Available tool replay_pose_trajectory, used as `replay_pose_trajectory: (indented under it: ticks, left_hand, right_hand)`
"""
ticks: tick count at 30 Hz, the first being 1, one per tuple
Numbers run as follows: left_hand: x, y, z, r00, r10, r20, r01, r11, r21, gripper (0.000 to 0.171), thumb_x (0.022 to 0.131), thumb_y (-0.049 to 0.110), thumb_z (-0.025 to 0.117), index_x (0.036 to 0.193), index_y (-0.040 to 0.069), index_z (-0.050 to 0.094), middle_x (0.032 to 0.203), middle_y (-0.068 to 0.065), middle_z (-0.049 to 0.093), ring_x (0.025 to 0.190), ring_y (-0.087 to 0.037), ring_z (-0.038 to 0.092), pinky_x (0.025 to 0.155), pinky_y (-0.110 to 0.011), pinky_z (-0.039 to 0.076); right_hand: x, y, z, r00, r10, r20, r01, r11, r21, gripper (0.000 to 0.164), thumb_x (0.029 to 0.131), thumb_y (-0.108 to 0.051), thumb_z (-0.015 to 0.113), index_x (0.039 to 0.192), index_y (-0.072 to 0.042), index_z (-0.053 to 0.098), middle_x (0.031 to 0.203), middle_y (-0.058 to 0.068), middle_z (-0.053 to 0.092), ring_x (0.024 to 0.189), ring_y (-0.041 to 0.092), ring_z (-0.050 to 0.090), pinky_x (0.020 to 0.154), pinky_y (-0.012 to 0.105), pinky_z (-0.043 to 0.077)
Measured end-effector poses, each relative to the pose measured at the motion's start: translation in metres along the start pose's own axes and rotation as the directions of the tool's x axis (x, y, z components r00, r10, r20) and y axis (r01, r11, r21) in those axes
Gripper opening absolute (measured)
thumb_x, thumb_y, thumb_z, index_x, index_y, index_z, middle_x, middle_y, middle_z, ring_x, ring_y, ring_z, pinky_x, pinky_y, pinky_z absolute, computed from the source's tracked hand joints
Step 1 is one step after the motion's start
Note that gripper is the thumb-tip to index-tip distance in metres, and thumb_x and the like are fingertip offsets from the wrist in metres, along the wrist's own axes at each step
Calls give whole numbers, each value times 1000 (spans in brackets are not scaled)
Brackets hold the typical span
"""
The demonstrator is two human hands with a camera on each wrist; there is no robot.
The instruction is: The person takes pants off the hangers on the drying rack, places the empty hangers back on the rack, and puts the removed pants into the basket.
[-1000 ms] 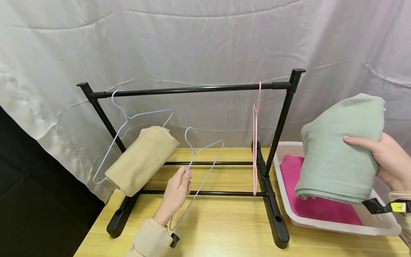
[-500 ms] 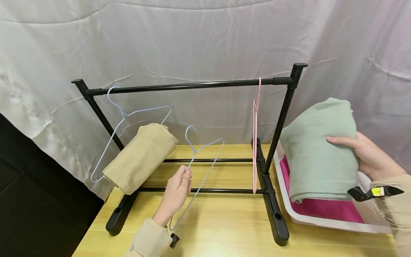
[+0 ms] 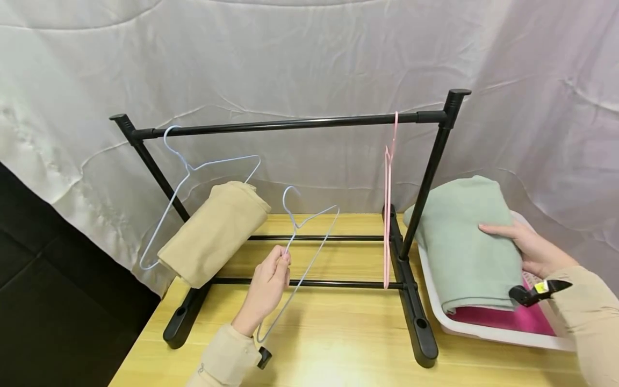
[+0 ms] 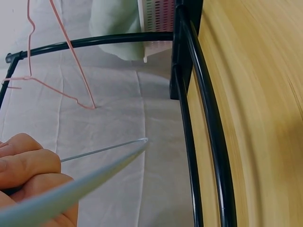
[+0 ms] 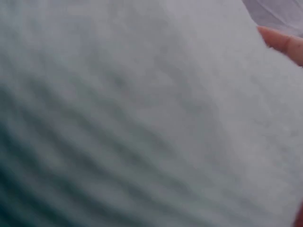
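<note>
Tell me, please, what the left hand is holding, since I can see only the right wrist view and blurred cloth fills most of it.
Observer: In the head view, the left hand grips a pale blue hanger.
Operator: Thank you; may I ask what shows below the pale green cloth?
Observer: Bright pink cloth shows there, inside a white basket.
Operator: Could you kindly add what hangs nearest that basket?
Observer: A pink hanger hangs from the top bar of a black rack.
</note>
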State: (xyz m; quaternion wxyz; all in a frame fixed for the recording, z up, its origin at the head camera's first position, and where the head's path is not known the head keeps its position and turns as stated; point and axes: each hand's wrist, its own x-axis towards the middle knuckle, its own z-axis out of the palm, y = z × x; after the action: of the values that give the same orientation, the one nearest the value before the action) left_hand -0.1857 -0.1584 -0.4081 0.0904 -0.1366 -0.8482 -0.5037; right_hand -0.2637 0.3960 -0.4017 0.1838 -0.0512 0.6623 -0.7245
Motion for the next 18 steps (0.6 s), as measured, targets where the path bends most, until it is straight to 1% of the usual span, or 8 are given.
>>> replay_pose_trajectory:
  ticks: [2, 5, 6, 9, 11, 13, 15, 18]
  left_hand:
    - [0, -1, 0, 1000, 1, -2, -1, 1000, 7, 28, 118, 25, 40, 99, 11, 55, 62, 1, 49, 53, -7, 45, 56, -23, 38]
    - [0, -1, 0, 1000, 0, -3, 0, 1000, 9, 28, 118, 25, 40, 99, 11, 55, 62, 0, 50, 53, -8, 45, 56, -24, 38]
    - [0, -2, 0, 1000, -1, -3, 1, 1000, 8, 28, 118, 25, 40, 99, 11, 55, 62, 0, 50, 54, -8, 45, 56, -24, 38]
    - [0, -2, 0, 1000, 0, 1, 0, 1000, 1, 28, 118, 24, 39, 99, 11, 54, 63, 0, 50, 54, -8, 45, 56, -24, 38]
    - [0, -1, 0, 1000, 0, 2, 0, 1000, 0, 28, 118, 24, 39, 99, 11, 54, 63, 0, 50, 54, -8, 45, 56, -24, 38]
    - [0, -1, 0, 1000, 1, 4, -1, 1000, -1, 28, 118, 24, 39, 99, 11, 54, 63, 0, 49, 54, -8, 44, 56, -24, 38]
    - [0, -1, 0, 1000, 3, 3, -3, 1000, -1, 28, 118, 25, 39, 99, 11, 54, 63, 0, 49, 54, -8, 44, 55, -23, 37]
    - [0, -1, 0, 1000, 6, 0, -6, 1000, 1, 28, 118, 25, 39, 99, 11, 55, 63, 0, 50, 54, -8, 44, 55, -23, 37]
  right_hand:
    - [-3, 2, -7, 997, 55, -49, -59, 995, -82, 25, 114, -18, 48, 135, -30, 45, 112, -6, 75, 99, 18, 78, 84, 44, 65]
    - [-5, 7, -16, 993, 84, -84, -98, 979, -178, 30, 114, -18, 51, 136, -34, 40, 112, -10, 73, 100, 16, 76, 86, 43, 64]
    - [-6, 8, -19, 992, 91, -82, -107, 972, -211, 32, 113, -18, 52, 136, -36, 38, 112, -11, 73, 101, 15, 76, 86, 43, 64]
    - [-8, 11, -27, 986, 141, -88, -161, 945, -285, 27, 114, -22, 52, 132, -39, 42, 111, -14, 73, 102, 13, 75, 88, 42, 63]
    - [-11, 11, -30, 980, 174, -91, -195, 924, -330, 23, 113, -25, 53, 130, -37, 44, 110, -13, 73, 101, 14, 75, 89, 43, 63]
    - [-15, 9, -33, 974, 200, -107, -226, 891, -393, 24, 113, -27, 54, 135, -28, 44, 108, -11, 72, 100, 15, 74, 88, 43, 63]
    - [-19, 8, -35, 969, 210, -127, -245, 853, -460, 39, 112, -28, 56, 144, -13, 39, 109, -8, 70, 98, 16, 73, 87, 42, 62]
    - [-25, 7, -36, 962, 214, -167, -271, 808, -524, 64, 111, -28, 57, 151, 7, 23, 111, -1, 66, 96, 19, 71, 85, 43, 62]
